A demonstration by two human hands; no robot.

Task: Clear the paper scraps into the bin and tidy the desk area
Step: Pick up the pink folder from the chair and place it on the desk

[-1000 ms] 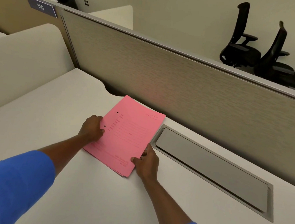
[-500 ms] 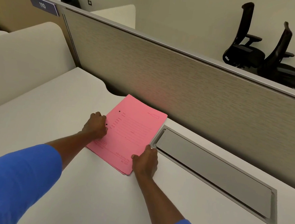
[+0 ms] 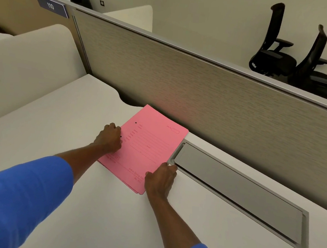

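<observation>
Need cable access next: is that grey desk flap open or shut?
Shut. The grey flap lies flat within its frame, flush with the desk, showing no opening beneath.

Head view, down over desk (image 3: 74, 205)

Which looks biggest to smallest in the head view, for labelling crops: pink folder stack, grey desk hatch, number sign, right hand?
1. grey desk hatch
2. pink folder stack
3. right hand
4. number sign, though it stands farther from the camera, so its true rank against the hand is unsure.

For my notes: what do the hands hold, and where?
Pink folder: left hand presses its left edge, right hand its lower right corner. It lies flat on the desk.
</observation>
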